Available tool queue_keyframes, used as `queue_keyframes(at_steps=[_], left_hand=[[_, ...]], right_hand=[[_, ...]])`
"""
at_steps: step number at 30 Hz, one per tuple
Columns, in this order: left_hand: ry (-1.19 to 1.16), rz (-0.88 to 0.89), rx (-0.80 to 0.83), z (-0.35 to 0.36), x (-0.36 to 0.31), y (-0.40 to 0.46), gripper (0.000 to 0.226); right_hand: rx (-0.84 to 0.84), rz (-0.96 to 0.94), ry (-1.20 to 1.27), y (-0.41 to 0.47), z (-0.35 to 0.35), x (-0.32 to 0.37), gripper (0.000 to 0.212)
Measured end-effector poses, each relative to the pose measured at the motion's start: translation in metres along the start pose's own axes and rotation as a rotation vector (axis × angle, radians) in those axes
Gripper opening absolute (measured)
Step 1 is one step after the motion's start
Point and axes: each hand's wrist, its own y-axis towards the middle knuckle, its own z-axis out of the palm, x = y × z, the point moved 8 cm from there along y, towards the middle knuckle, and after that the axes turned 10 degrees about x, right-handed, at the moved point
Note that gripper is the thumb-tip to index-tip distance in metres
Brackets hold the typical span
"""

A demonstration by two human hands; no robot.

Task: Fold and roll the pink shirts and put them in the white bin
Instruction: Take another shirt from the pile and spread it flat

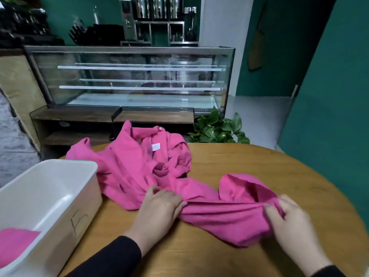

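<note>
Pink shirt stretched across the near middle of the round wooden tabletop, bunched into a loose band between both hands. Left hand palm down at the band's left end, fingers curled and pinching gathered cloth. Right hand at the right end, fingers curled round a fold of the same shirt, thumb on top. Black sleeves on both forearms. Farther back, a crumpled heap of pink shirts with a collar and a small white label showing, touching the held shirt; whether one garment or several, could not tell. White bin at the left edge of the tabletop, just beside the heap, a handwritten mark on its near wall, a piece of pink fabric lying inside at the near end. Beyond the tabletop, a glass display case and a leafy green plant against green walls.
</note>
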Motion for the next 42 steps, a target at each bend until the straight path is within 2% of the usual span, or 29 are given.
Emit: queue_keyframes(at_steps=[1,3,5,7,8,10,11,13,15,17,18,20,22,24,25,27,28,30,32,33,35,37,39,42], left_hand=[[-0.043,0.050,-0.038,-0.009,-0.015,-0.002,0.030],[-0.136,0.097,-0.066,-0.019,-0.038,-0.009,0.026],[-0.248,0.129,-0.036,-0.022,-0.054,-0.017,0.028],[-0.306,0.232,0.013,-0.019,-0.078,-0.028,0.032],[-0.307,0.311,0.049,-0.016,-0.091,-0.033,0.034],[-0.290,0.452,0.158,-0.006,-0.117,-0.044,0.033],[-0.276,0.480,0.202,-0.001,-0.123,-0.048,0.032],[-0.274,0.447,0.276,0.010,-0.123,-0.049,0.031],[-0.337,0.384,0.347,0.020,-0.115,-0.048,0.034],[-0.420,0.377,0.371,0.024,-0.113,-0.047,0.037],[-0.466,0.366,0.374,0.023,-0.113,-0.047,0.038],[-0.517,0.310,0.347,0.022,-0.112,-0.046,0.045],[-0.508,0.214,0.237,0.015,-0.099,-0.043,0.047],[-0.547,0.151,0.184,0.011,-0.082,-0.039,0.045],[-0.543,0.165,0.223,0.012,-0.077,-0.040,0.044],[-0.475,0.252,0.332,0.023,-0.069,-0.046,0.038],[-0.469,0.282,0.349,0.027,-0.064,-0.049,0.032],[-0.532,0.235,0.342,0.030,-0.048,-0.053,0.023],[-0.586,0.178,0.328,0.032,-0.038,-0.053,0.017],[-0.592,0.184,0.318,0.032,-0.038,-0.052,0.016],[-0.583,0.221,0.288,0.027,-0.044,-0.050,0.018],[-0.568,0.249,0.219,0.016,-0.051,-0.047,0.023],[-0.592,0.236,0.122,0.001,-0.052,-0.043,0.028],[-0.672,0.170,-0.055,-0.030,-0.044,-0.031,0.032]], right_hand=[[-0.049,0.058,0.072,-0.004,-0.009,-0.011,0.027],[-0.035,0.194,0.213,-0.011,-0.013,-0.034,0.023],[0.036,0.324,0.418,-0.019,-0.004,-0.043,0.014],[0.096,0.428,0.626,-0.031,0.008,-0.047,0.023],[0.115,0.441,0.637,-0.034,0.012,-0.049,0.025],[0.071,0.390,0.461,-0.035,0.006,-0.048,0.022],[0.008,0.352,0.330,-0.033,-0.002,-0.048,0.027],[-0.089,0.216,0.113,-0.032,-0.016,-0.030,0.049],[-0.095,-0.054,-0.023,-0.028,-0.021,0.006,0.052],[0.073,-0.287,-0.169,-0.025,-0.005,0.035,0.044],[0.219,-0.312,-0.236,-0.023,0.012,0.039,0.049],[0.472,-0.258,-0.375,-0.021,0.042,0.028,0.070],[0.611,-0.194,-0.483,-0.019,0.060,0.008,0.071],[0.714,-0.107,-0.404,-0.021,0.061,-0.007,0.065],[0.736,-0.064,-0.276,-0.021,0.057,-0.008,0.062],[0.656,0.001,-0.058,-0.015,0.044,-0.011,0.062],[0.610,0.007,-0.054,-0.014,0.039,-0.009,0.069],[0.617,-0.031,-0.281,-0.015,0.041,-0.004,0.082],[0.656,-0.047,-0.492,-0.019,0.054,0.001,0.079],[0.666,-0.074,-0.531,-0.020,0.060,0.007,0.072],[0.683,-0.159,-0.623,-0.023,0.070,0.019,0.043],[0.607,-0.204,-0.662,-0.019,0.068,0.030,0.024],[0.429,-0.209,-0.508,-0.008,0.051,0.041,0.018],[0.132,-0.150,0.017,0.012,0.005,0.052,0.020]])
